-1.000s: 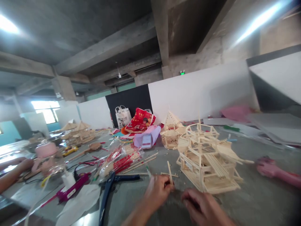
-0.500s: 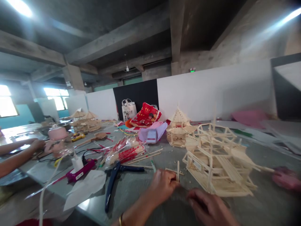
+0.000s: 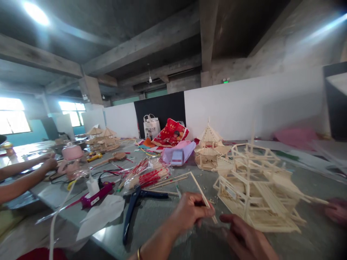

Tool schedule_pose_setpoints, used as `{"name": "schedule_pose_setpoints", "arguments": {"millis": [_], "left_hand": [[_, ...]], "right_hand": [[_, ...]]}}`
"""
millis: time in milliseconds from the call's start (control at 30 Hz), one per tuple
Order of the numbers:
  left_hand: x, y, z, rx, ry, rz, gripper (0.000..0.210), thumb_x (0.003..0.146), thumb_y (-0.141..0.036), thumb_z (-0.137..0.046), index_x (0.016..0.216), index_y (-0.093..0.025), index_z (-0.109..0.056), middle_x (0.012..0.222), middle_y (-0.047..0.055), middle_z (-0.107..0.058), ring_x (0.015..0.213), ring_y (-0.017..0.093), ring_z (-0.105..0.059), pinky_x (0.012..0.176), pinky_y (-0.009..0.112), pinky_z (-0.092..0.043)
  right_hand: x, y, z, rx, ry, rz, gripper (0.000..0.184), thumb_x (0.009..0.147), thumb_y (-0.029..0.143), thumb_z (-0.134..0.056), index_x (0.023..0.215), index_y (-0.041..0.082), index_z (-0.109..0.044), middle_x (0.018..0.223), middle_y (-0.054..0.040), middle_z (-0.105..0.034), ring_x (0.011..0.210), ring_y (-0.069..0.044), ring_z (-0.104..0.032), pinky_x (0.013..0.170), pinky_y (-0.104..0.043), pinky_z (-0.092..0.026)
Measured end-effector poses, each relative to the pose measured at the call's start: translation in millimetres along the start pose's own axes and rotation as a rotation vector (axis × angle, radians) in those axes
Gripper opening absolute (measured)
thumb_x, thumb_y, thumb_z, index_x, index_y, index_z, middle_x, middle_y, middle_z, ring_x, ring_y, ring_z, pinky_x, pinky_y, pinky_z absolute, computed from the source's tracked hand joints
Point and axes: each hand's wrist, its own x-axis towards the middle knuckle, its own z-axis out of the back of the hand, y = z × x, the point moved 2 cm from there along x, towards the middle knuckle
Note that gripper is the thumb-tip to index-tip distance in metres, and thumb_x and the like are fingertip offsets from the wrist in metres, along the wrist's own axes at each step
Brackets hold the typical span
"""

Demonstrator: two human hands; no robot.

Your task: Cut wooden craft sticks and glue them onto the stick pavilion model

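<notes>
My left hand (image 3: pixel 191 211) is closed around a thin wooden stick (image 3: pixel 200 187), which slants up and away, its lower end sticking out below my fingertips. Close by on the right, my right hand (image 3: pixel 245 234) has its index finger stretched toward that lower end, with the fingers apart and nothing visible in them. Beyond my right hand stands a pavilion-like frame model (image 3: pixel 252 191) of pale wooden sticks. Left of my left hand lies a dark blue hand cutter (image 3: pixel 132 207) with its handles spread. More loose sticks (image 3: pixel 169 181) rest just behind the cutter.
Red-tipped sticks in clear plastic (image 3: pixel 151 177) lie mid-table. A smaller stick pavilion (image 3: pixel 208 155) stands behind. To the left are a purple power strip (image 3: pixel 97 195), white paper (image 3: pixel 104 215) and another person's hands (image 3: pixel 48 162). Another person's hand (image 3: pixel 336 209) touches the model's right-side stick.
The stick in my left hand has swung from nearly upright to a long slant, and more of it shows. My right index finger is straighter. The view has turned slightly left.
</notes>
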Motion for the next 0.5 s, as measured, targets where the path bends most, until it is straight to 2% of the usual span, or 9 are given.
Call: {"name": "schedule_pose_setpoints", "arguments": {"millis": [167,267,400,500], "left_hand": [[-2.1,-5.6,-2.5,-0.163,0.042,0.057,0.022,0.063,-0.032,-0.066,0.07,-0.011,-0.064,0.049,-0.005,-0.049,0.03,0.001,-0.03,0.031,0.018,-0.016],[-2.5,-5.1,-4.3,-0.206,0.074,0.079,0.02,0.061,-0.029,-0.068,0.068,-0.011,-0.064,0.052,-0.003,-0.053,0.031,0.001,-0.031,0.031,0.018,-0.017],[-3.3,-2.0,-7.9,-0.226,0.085,0.088,0.018,0.059,-0.027,-0.07,0.068,-0.011,-0.066,0.051,-0.004,-0.052,0.033,0.002,-0.034,0.032,0.017,-0.021],[-3.8,-1.2,-9.0,-0.235,0.086,0.068,0.017,0.059,-0.025,-0.071,0.068,-0.011,-0.067,0.05,-0.004,-0.051,0.037,0.002,-0.036,0.034,0.015,-0.025]], "right_hand": [[0.9,8.5,-4.5,0.064,0.102,0.013,0.025,0.081,0.036,-0.039,0.087,0.017,-0.053,0.056,0.0024,-0.051,0.05,-0.011,-0.047,0.047,-0.02,-0.035],[1.9,10.8,-8.4,0.123,0.112,-0.013,0.023,0.08,0.037,-0.039,0.08,0.017,-0.051,0.05,0.0041,-0.048,0.043,-0.009,-0.042,0.043,-0.02,-0.031],[2.9,11.3,-9.1,0.144,0.132,-0.113,0.033,0.082,0.047,-0.035,0.071,0.019,-0.048,0.048,0.0043,-0.047,0.033,-0.005,-0.033,0.037,-0.02,-0.025],[3.7,11.1,-6.8,0.13,0.135,-0.148,0.036,0.08,0.05,-0.038,0.064,0.019,-0.048,0.046,0.0035,-0.046,0.038,-0.007,-0.038,0.039,-0.02,-0.027]]}}
